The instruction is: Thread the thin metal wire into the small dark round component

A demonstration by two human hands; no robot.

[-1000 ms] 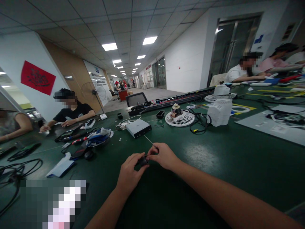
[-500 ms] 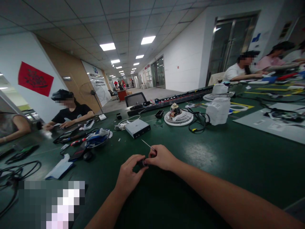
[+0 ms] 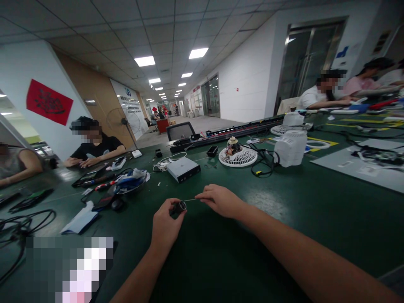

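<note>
Over the dark green table, my left hand (image 3: 166,222) grips a small black cylindrical part (image 3: 180,207) between thumb and fingers, its round open end facing right and up. My right hand (image 3: 221,201) pinches a thin metal rod (image 3: 191,200) that points left. The rod's tip lies at or near the rim of the black part; whether they touch is too small to tell. Beyond my hands sits a silver-grey box-shaped drive (image 3: 183,169). A white round fan grille (image 3: 238,157) with a motor on it stands behind and to the right.
A white plastic housing (image 3: 290,148) and black cables (image 3: 263,164) lie at the right, near a grey panel (image 3: 362,164). On the left are a blue cloth bundle (image 3: 131,181), a light-blue cloth (image 3: 80,219) and cables. Other people sit at the far left and far right.
My right hand has moved away from the black part and swung the rod's tip down towards it. My left hand has shifted slightly left and turned the part's open end into view.
</note>
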